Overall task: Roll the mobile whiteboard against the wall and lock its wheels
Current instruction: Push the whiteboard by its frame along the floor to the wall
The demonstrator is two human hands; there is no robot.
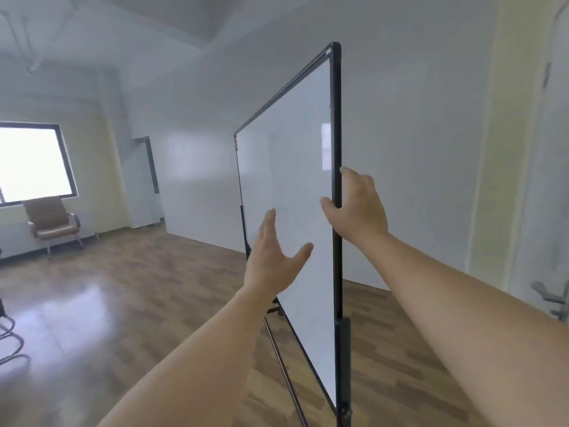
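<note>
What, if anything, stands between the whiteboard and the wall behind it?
Nothing visible: bare floor lies between the whiteboard and the wall. The board's wheels are out of view.

A bright window [32, 163] with a dark frame serves as the landmark: just below it and slightly to its right stands a brown padded chair [52, 221] on thin metal legs, on the glossy wood-pattern floor [123, 288]. Further right of the window, past a pale yellow wall section, a closed door [151, 180] sits in the corner. Below and left of the window, at the picture's edge, curved metal chair legs [10, 343] show, and far across from the window a grey door handle [551, 298] juts out.
</note>
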